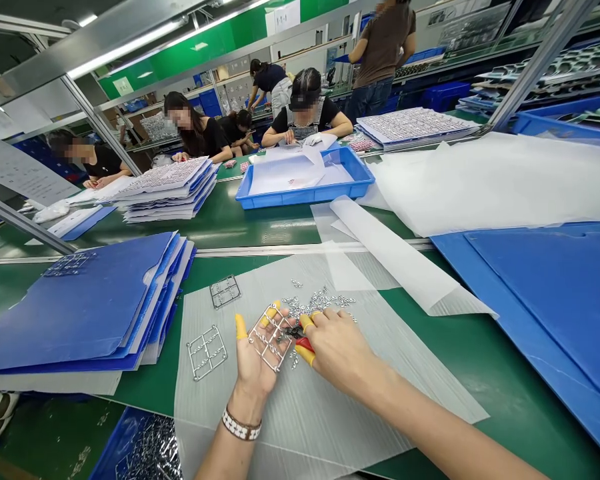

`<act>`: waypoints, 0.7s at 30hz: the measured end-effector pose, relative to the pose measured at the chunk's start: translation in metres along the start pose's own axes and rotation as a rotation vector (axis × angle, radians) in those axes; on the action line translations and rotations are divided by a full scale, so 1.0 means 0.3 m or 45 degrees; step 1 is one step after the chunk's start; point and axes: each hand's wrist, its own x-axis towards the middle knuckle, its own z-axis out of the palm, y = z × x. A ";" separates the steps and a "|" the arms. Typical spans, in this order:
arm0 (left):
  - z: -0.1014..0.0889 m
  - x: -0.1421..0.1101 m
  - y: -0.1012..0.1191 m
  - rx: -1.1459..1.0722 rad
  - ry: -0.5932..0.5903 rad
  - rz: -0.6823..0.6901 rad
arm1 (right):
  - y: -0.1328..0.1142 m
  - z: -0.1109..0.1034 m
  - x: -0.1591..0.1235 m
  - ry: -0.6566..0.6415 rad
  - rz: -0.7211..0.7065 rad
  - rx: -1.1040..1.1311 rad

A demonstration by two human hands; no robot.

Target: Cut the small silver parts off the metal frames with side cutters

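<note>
A silvery sprue frame (271,337) with small parts on its crossbars lies across the palm of my left hand (255,363), which holds it with yellow finger cots on some fingers. My right hand (336,341), also wearing yellow cots, grips red-handled cutting nippers (304,343). Their dark jaws meet the right side of the frame; the exact cutting point is too small to tell. Just behind the hands lies a pile of small loose silvery parts (317,303). To the left, two more sprue frames (207,353) rest apart on a translucent sheet (380,400).
Stacked blue folders (80,313) stand at left, large blue sheets (545,300) at right. A rolled translucent sheet (405,257) lies behind. Across the bench are a blue tray (305,193) and several people. A blue bin (115,447) of metallic pieces sits below the front edge.
</note>
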 end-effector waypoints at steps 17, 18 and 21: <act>0.011 -0.010 -0.006 0.025 0.056 0.083 | -0.018 0.015 0.006 0.002 0.018 -0.019; 0.010 -0.010 -0.007 0.026 0.060 0.080 | -0.016 0.016 0.006 0.006 0.017 -0.022; 0.007 -0.011 -0.009 0.043 0.066 0.080 | -0.009 0.019 0.007 -0.009 0.016 -0.002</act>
